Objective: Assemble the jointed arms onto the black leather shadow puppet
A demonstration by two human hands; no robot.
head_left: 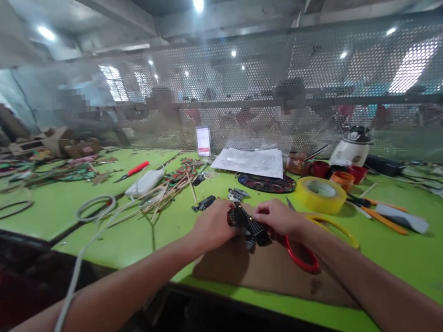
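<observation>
My left hand (216,225) is closed around the left side of a small black ribbed piece with grey parts (250,227), whose exact kind I cannot make out. My right hand (277,217) pinches the same piece from the right, thumb and finger at its upper edge. It is held tilted above a brown cardboard sheet (240,272). Scissors with one red and one yellow handle loop (303,263) lie beneath my right wrist, partly hidden. Just beyond my hands, small dark grey pieces (205,203) and a grey patterned piece (237,193) rest on the green table.
Right of my hands lie a roll of yellow tape (321,195) and orange-handled pliers (387,217). Further back are white paper sheets (248,162), a dark oval tray (266,183) and small red pots (359,173). A white cable (77,279) crosses my left forearm. A perforated screen (230,101) stands behind.
</observation>
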